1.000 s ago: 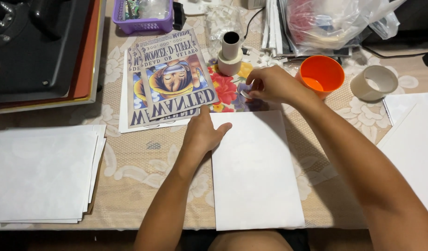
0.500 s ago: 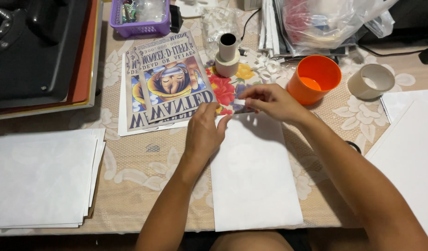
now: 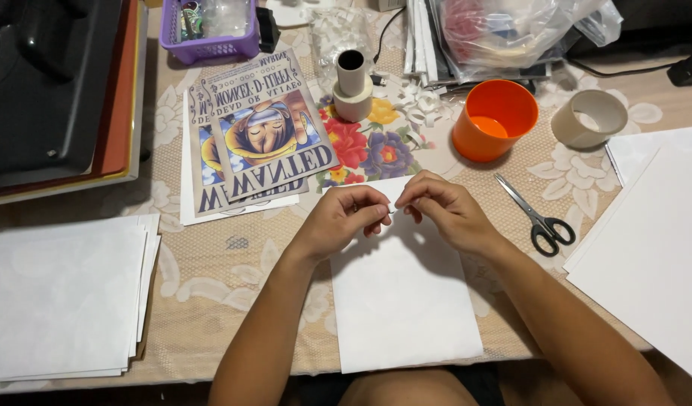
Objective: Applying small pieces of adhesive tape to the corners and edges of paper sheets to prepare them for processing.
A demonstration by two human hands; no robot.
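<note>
White sheet point(image 3: 403, 301): flat on the table, nearest the body, long side running away; landmark for the rest.
Left hand point(image 3: 344, 218): over the sheet's far-left corner, fingers curled, thumb and forefinger pinched on something tiny, probably a tape scrap; too small to tell.
Right hand point(image 3: 440, 210): over the sheet's far edge, fingertips closed against the left hand's, sharing the same pinch.
Step in hand: likely peeling or readying a small piece at the sheet's top edge.
Next move calls for: fine fingertip control, sheet kept unmoved.
Paper stack point(image 3: 64, 297): well left of the sheet.
Scissors point(image 3: 538, 216): just right of the sheet.
Printed posters point(image 3: 259, 135): beyond the sheet, far-left.
Orange cup point(image 3: 495, 120): beyond the sheet, far-right.
Tape roll point(image 3: 589, 119): right of the cup.
</note>
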